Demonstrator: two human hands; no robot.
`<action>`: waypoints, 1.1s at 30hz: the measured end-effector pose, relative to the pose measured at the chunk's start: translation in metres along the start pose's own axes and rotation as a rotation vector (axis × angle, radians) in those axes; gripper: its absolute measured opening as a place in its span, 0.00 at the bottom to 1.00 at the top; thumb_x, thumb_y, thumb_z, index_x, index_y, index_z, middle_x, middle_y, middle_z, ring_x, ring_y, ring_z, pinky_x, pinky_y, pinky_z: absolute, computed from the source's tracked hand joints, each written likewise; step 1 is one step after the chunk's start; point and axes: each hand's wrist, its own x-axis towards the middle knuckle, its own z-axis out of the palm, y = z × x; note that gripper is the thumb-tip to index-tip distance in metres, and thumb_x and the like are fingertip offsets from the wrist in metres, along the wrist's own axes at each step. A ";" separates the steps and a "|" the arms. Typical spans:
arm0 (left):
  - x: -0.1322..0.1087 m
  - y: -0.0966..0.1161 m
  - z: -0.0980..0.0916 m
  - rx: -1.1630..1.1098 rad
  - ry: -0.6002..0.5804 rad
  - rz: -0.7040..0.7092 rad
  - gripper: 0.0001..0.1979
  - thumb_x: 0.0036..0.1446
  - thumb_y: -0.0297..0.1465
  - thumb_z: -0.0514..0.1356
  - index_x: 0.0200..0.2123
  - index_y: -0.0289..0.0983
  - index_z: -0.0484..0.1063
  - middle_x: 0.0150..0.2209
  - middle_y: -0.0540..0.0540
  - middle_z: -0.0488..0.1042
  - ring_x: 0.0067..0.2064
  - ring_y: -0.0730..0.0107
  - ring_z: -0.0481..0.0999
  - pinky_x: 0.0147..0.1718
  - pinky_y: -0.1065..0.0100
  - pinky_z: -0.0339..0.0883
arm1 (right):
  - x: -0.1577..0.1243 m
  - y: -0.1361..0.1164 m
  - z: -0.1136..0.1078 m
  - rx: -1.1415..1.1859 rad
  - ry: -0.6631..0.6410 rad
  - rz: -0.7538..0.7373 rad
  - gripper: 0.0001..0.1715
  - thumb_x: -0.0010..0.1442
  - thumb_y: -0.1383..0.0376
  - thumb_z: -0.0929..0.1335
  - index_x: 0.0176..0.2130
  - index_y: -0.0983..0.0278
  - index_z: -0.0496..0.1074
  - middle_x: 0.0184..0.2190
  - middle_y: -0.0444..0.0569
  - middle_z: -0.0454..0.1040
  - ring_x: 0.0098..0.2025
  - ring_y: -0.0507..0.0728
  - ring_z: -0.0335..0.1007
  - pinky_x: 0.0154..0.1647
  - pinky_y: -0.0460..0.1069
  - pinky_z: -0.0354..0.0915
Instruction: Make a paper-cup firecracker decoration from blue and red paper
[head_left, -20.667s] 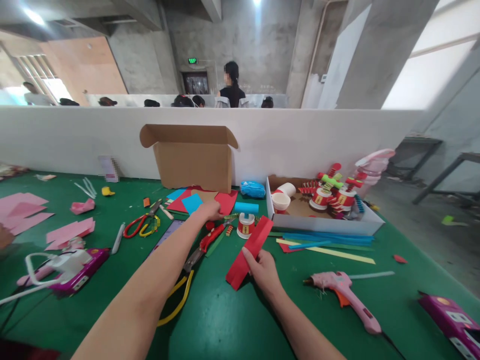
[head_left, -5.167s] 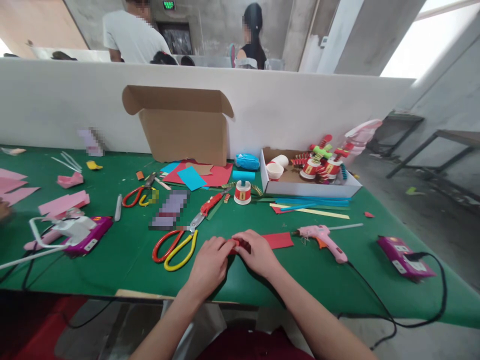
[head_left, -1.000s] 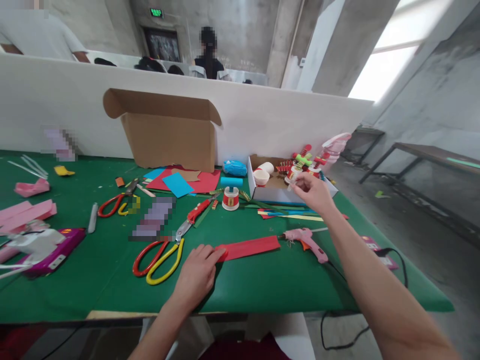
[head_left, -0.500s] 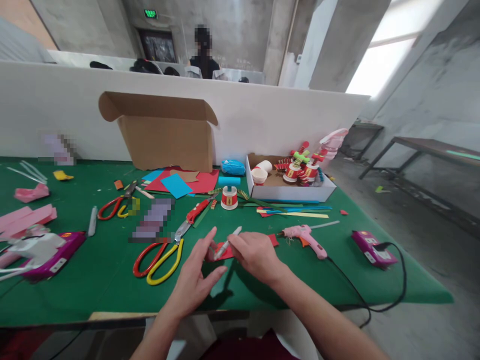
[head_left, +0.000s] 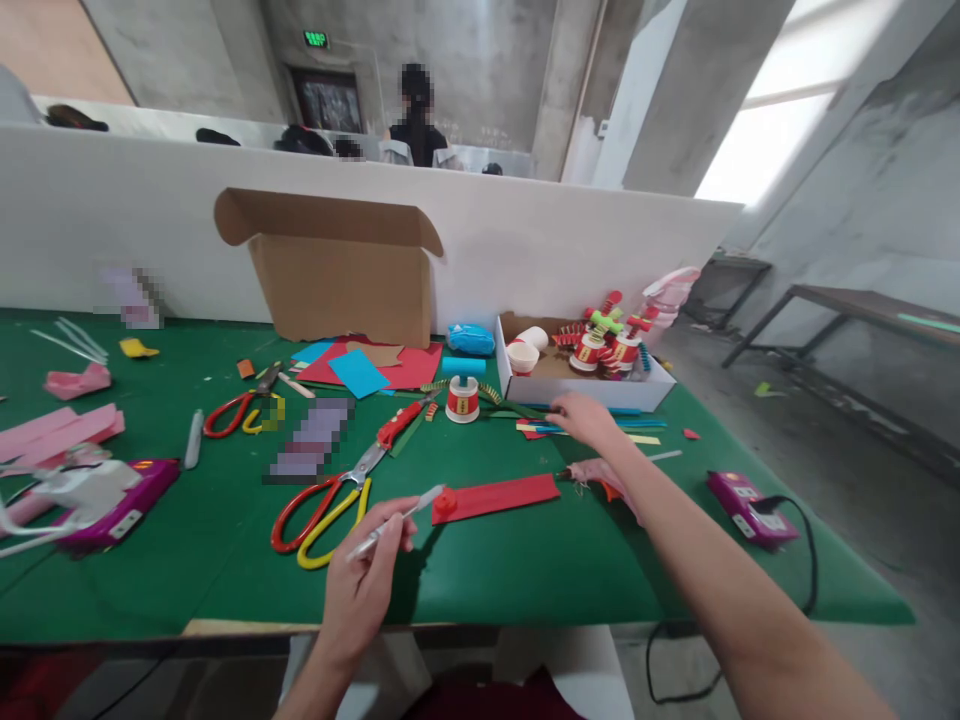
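Note:
My left hand (head_left: 367, 568) is closed around a slim white pen-like stick (head_left: 396, 522), its tip slanting up beside a long red paper strip (head_left: 506, 498). A small round red piece (head_left: 445, 504) sits at the strip's left end. My right hand (head_left: 589, 422) is stretched out to thin coloured paper strips (head_left: 630, 424) in front of the white box. Its fingers are bent and drawn together over them; what is between the fingertips is hidden. Under my right forearm lies a pink glue gun (head_left: 592, 472), partly covered.
Large red-and-yellow-handled scissors (head_left: 349, 490) lie left of the strip. Behind it stands a red-and-white paper cup (head_left: 462, 400). A white box (head_left: 592, 390) holds several decorated cups. A purple power box (head_left: 750, 508) with a cable is at right; coloured paper (head_left: 358, 372) lies at the back.
The white stick has passed from my right hand to my left. My right hand has moved forward and right to the coloured strips, uncovering the red strip. My left hand has shifted slightly back.

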 end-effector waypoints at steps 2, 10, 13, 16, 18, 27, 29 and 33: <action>-0.003 -0.001 -0.001 0.006 0.003 -0.004 0.19 0.59 0.43 0.53 0.38 0.35 0.76 0.26 0.47 0.73 0.27 0.71 0.71 0.27 0.71 0.67 | 0.008 0.012 0.006 0.007 -0.054 -0.031 0.12 0.59 0.63 0.66 0.41 0.64 0.76 0.39 0.54 0.76 0.39 0.57 0.71 0.36 0.47 0.61; -0.008 -0.004 -0.010 0.037 0.022 0.021 0.17 0.59 0.41 0.53 0.37 0.35 0.76 0.26 0.48 0.74 0.27 0.71 0.72 0.27 0.72 0.68 | 0.004 0.065 -0.007 0.008 -0.092 -0.036 0.10 0.57 0.68 0.65 0.35 0.64 0.78 0.37 0.51 0.78 0.39 0.57 0.72 0.39 0.47 0.62; -0.007 -0.006 -0.011 0.040 0.015 0.006 0.17 0.59 0.41 0.54 0.37 0.35 0.75 0.26 0.48 0.74 0.27 0.71 0.72 0.27 0.72 0.67 | 0.000 0.094 -0.018 -0.062 -0.093 0.122 0.10 0.56 0.69 0.66 0.35 0.66 0.78 0.36 0.54 0.78 0.40 0.59 0.72 0.40 0.49 0.63; -0.004 -0.005 -0.009 0.020 -0.018 0.006 0.17 0.59 0.41 0.53 0.36 0.35 0.75 0.25 0.48 0.73 0.27 0.71 0.72 0.27 0.72 0.67 | -0.013 0.093 -0.022 -0.069 0.095 0.253 0.16 0.55 0.66 0.68 0.44 0.68 0.75 0.44 0.60 0.74 0.41 0.62 0.72 0.40 0.52 0.64; -0.001 -0.003 -0.007 0.007 -0.037 -0.002 0.16 0.58 0.40 0.54 0.36 0.36 0.75 0.26 0.48 0.73 0.28 0.71 0.72 0.28 0.72 0.67 | -0.026 0.067 -0.020 0.054 0.301 0.223 0.17 0.56 0.64 0.67 0.45 0.66 0.74 0.44 0.58 0.74 0.39 0.60 0.72 0.40 0.52 0.65; 0.046 -0.004 -0.003 -0.159 0.107 -0.048 0.13 0.51 0.38 0.61 0.35 0.35 0.73 0.24 0.51 0.70 0.26 0.75 0.69 0.28 0.72 0.66 | -0.079 -0.116 0.032 0.945 0.249 -0.331 0.12 0.55 0.66 0.69 0.42 0.62 0.74 0.37 0.48 0.73 0.30 0.51 0.68 0.36 0.48 0.67; 0.054 -0.005 -0.002 -0.185 0.154 -0.028 0.13 0.50 0.38 0.62 0.34 0.34 0.74 0.25 0.51 0.70 0.25 0.76 0.68 0.27 0.73 0.65 | -0.077 -0.133 0.047 1.002 0.180 -0.343 0.18 0.53 0.66 0.71 0.45 0.62 0.73 0.38 0.48 0.71 0.29 0.50 0.66 0.34 0.47 0.67; 0.063 -0.009 0.000 -0.188 0.194 0.009 0.12 0.49 0.38 0.63 0.32 0.35 0.73 0.26 0.51 0.71 0.25 0.76 0.69 0.26 0.73 0.65 | -0.072 -0.142 0.063 0.986 0.109 -0.331 0.26 0.50 0.66 0.73 0.49 0.61 0.71 0.39 0.48 0.70 0.28 0.49 0.63 0.35 0.48 0.67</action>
